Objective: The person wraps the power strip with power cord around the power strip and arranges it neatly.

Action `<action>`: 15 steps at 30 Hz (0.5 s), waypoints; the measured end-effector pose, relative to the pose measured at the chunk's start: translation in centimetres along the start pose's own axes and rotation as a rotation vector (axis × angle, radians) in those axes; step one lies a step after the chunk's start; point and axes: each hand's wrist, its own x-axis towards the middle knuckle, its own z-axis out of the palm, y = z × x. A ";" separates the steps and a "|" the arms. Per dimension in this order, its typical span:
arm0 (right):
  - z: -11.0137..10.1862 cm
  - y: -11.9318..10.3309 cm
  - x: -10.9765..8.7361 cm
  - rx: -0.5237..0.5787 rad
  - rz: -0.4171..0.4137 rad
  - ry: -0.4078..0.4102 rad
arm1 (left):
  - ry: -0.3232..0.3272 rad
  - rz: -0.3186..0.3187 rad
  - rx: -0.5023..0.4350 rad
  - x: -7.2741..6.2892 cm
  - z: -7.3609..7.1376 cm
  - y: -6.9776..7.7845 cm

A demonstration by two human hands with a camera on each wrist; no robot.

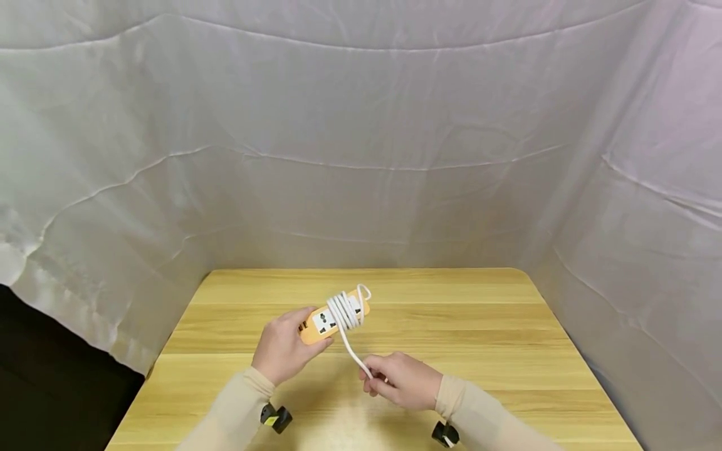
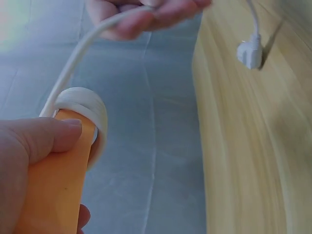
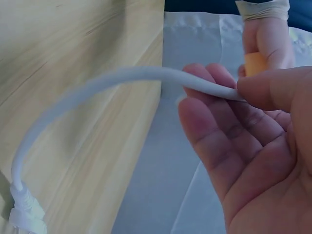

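Observation:
My left hand (image 1: pixel 286 344) grips the near end of an orange power strip (image 1: pixel 309 333) with white socket panels. Several turns of its white cord (image 1: pixel 344 311) wrap round the far part of the strip, and a small loop stands out at the tip. From the coil the cord runs down to my right hand (image 1: pixel 402 379), which pinches it between thumb and fingers. Past the right hand, in the right wrist view, the cord bends down to a white plug (image 3: pixel 27 212). In the left wrist view the same plug (image 2: pixel 249 52) hangs against the wooden table behind.
A light wood table (image 1: pixel 479 338) lies under both hands. Grey fabric (image 1: pixel 383 207) hangs behind it and along its sides. A dark area (image 1: pixel 51 376) shows at the lower left. Each wrist wears a small black camera (image 1: pixel 276 418).

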 end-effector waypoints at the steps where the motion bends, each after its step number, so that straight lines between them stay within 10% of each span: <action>1: 0.0 0.1 0.0 -0.005 -0.004 0.008 | 0.003 0.003 -0.006 0.0 -0.1 0.1; 15: 0.2 1.2 0.4 -0.030 -0.034 0.081 | 0.061 0.116 -0.066 -0.1 -1.4 2.2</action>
